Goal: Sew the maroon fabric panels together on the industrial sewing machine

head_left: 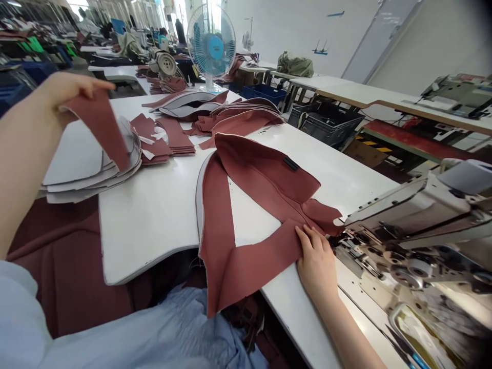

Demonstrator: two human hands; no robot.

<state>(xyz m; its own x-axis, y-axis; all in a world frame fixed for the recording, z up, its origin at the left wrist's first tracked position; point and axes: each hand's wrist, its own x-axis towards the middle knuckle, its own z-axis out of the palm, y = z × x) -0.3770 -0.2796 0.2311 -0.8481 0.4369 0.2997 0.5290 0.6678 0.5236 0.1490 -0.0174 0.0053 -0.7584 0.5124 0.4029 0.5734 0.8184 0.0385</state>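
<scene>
My left hand [79, 91], raised at the left, is closed on a reddish-brown fabric strip [102, 123] that hangs down over a stack of grey-backed pieces [73, 171]. A sewn reddish-brown fabric panel [261, 174] with a pale edge and a small black tab [291, 163] lies on the white table. One long band of it bends over the table's front edge. My right hand [317, 261] rests on that band with its fingers laid out flat, close to the sewing machine [415, 241]. The fabric's far right end reaches the machine's needle area, where details are hidden.
Cut fabric stacks [179, 136] and layered curved pieces [249, 113] lie at the back of the table. A blue-white fan [211, 43] stands behind them. Scissors [407, 348] and a tray [418, 328] sit at lower right. A black crate [326, 123] is beyond the table.
</scene>
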